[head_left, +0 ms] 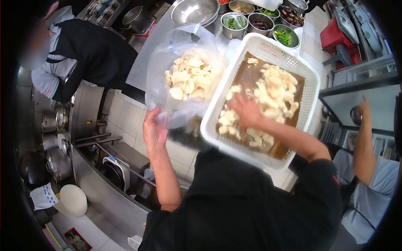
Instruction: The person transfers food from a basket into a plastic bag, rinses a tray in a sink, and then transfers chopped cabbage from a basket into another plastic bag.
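Note:
My left hand (155, 130) grips the near-left edge of a clear plastic bag (158, 81). Inside the bag lies a heap of pale, lumpy, batter-like food pieces (191, 77). To its right is a white perforated plastic basket (313, 69) with a brown, flat lining (278, 148) on its bottom. More of the same pale pieces (278, 90) are spread over the lining. My right hand (247, 109) reaches into the basket among these pieces, at its left side. Motion smears its fingers, so whether they hold a piece cannot be made out.
Behind the basket, metal bowls hold green vegetables (284, 37) and other ingredients. A large metal colander (194, 11) sits on the steel table (146, 58). One person in a dark apron (96, 52) bends at the left; another person's arm (365, 142) reaches toward a fridge at the right.

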The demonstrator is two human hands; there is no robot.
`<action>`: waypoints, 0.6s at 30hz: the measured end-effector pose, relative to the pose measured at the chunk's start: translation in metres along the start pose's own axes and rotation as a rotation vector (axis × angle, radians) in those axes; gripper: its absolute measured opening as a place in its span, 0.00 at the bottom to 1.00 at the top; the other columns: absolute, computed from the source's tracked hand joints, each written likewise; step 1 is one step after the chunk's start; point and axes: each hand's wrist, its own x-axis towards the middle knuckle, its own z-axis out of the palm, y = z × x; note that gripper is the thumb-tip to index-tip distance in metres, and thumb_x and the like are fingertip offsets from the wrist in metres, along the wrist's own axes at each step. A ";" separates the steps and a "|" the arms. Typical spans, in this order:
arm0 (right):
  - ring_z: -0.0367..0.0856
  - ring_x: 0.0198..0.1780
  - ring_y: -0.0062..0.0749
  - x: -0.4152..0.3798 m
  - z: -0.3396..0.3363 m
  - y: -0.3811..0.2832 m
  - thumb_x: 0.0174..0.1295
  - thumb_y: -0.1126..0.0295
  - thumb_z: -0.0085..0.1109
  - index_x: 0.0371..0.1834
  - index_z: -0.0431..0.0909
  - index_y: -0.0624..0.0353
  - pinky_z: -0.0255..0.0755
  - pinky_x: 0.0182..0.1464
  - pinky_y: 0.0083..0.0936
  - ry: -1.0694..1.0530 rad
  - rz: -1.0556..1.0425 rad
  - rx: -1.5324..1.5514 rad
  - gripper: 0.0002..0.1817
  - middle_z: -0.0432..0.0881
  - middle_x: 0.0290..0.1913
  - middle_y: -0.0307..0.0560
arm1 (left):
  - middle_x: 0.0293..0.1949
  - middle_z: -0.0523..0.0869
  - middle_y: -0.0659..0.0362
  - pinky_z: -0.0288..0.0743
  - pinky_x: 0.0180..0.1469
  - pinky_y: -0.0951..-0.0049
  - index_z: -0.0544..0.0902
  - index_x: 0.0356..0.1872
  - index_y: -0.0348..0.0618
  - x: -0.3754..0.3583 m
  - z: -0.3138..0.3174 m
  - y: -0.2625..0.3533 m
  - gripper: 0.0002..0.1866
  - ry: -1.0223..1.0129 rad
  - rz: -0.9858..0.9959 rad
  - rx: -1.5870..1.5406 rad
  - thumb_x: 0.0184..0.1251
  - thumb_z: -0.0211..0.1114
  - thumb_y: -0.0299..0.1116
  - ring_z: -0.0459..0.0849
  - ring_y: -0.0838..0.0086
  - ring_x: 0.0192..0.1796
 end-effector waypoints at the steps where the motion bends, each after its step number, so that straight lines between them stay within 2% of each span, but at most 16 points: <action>1: 0.69 0.58 0.57 0.001 -0.004 0.000 0.37 0.71 0.70 0.54 0.70 0.44 0.73 0.49 0.51 -0.013 0.036 0.054 0.34 0.64 0.55 0.54 | 0.45 0.79 0.61 0.75 0.48 0.62 0.76 0.47 0.44 0.001 0.001 -0.002 0.13 0.006 -0.013 -0.004 0.59 0.60 0.25 0.79 0.69 0.47; 4: 0.77 0.49 0.51 0.006 -0.026 -0.002 0.36 0.74 0.66 0.49 0.73 0.47 0.78 0.40 0.41 -0.040 0.159 0.200 0.30 0.68 0.51 0.55 | 0.47 0.78 0.61 0.72 0.51 0.61 0.76 0.48 0.45 -0.002 0.011 -0.004 0.14 -0.022 -0.011 0.001 0.60 0.59 0.26 0.77 0.69 0.50; 7: 0.78 0.48 0.50 0.010 -0.039 0.014 0.35 0.72 0.64 0.53 0.74 0.48 0.79 0.40 0.42 -0.002 0.281 0.453 0.32 0.70 0.51 0.57 | 0.48 0.78 0.61 0.70 0.53 0.59 0.76 0.51 0.46 -0.001 0.006 -0.002 0.16 -0.004 -0.012 0.023 0.60 0.59 0.26 0.77 0.68 0.50; 8: 0.79 0.47 0.49 0.012 -0.038 0.019 0.34 0.70 0.65 0.55 0.75 0.50 0.79 0.44 0.40 0.057 0.342 0.501 0.35 0.72 0.53 0.60 | 0.48 0.78 0.61 0.70 0.53 0.58 0.76 0.52 0.46 0.000 0.004 -0.002 0.17 0.011 -0.017 0.032 0.60 0.59 0.26 0.77 0.68 0.50; 11: 0.81 0.45 0.46 0.015 -0.010 0.045 0.34 0.69 0.67 0.56 0.74 0.55 0.79 0.47 0.39 0.395 0.311 0.506 0.36 0.71 0.58 0.62 | 0.47 0.79 0.62 0.69 0.53 0.56 0.76 0.52 0.46 -0.004 0.007 0.001 0.17 0.023 -0.011 0.037 0.59 0.59 0.26 0.77 0.68 0.50; 12: 0.83 0.41 0.41 0.019 0.003 0.058 0.37 0.70 0.67 0.54 0.74 0.60 0.79 0.47 0.33 0.497 0.348 0.604 0.33 0.76 0.53 0.57 | 0.46 0.79 0.62 0.69 0.53 0.57 0.76 0.51 0.46 -0.004 0.008 0.001 0.17 0.022 -0.008 0.037 0.59 0.59 0.26 0.77 0.69 0.50; 15: 0.83 0.38 0.34 0.007 -0.049 0.061 0.41 0.74 0.65 0.50 0.74 0.61 0.80 0.42 0.28 0.531 0.587 1.503 0.27 0.81 0.43 0.49 | 0.45 0.80 0.63 0.70 0.51 0.59 0.77 0.49 0.47 -0.004 0.008 0.000 0.16 0.014 -0.001 0.034 0.59 0.59 0.26 0.77 0.70 0.49; 16: 0.82 0.33 0.30 0.007 -0.053 0.069 0.42 0.77 0.63 0.46 0.74 0.60 0.80 0.36 0.24 0.560 0.588 1.669 0.23 0.81 0.35 0.43 | 0.44 0.80 0.63 0.70 0.50 0.60 0.77 0.49 0.47 -0.002 0.005 0.000 0.15 0.008 -0.004 0.031 0.59 0.60 0.26 0.77 0.71 0.49; 17: 0.82 0.31 0.31 0.002 -0.064 0.070 0.42 0.76 0.62 0.45 0.74 0.61 0.80 0.32 0.27 0.599 0.552 1.815 0.22 0.81 0.35 0.45 | 0.43 0.80 0.64 0.70 0.50 0.61 0.77 0.48 0.47 0.000 0.005 0.000 0.15 0.003 -0.007 0.028 0.59 0.60 0.26 0.77 0.71 0.48; 18: 0.82 0.31 0.32 0.000 -0.063 0.077 0.43 0.76 0.61 0.45 0.74 0.62 0.80 0.31 0.28 0.540 0.538 1.953 0.21 0.80 0.35 0.46 | 0.43 0.80 0.64 0.71 0.48 0.62 0.77 0.48 0.47 0.001 0.007 -0.001 0.15 0.009 -0.014 0.027 0.58 0.60 0.26 0.77 0.72 0.47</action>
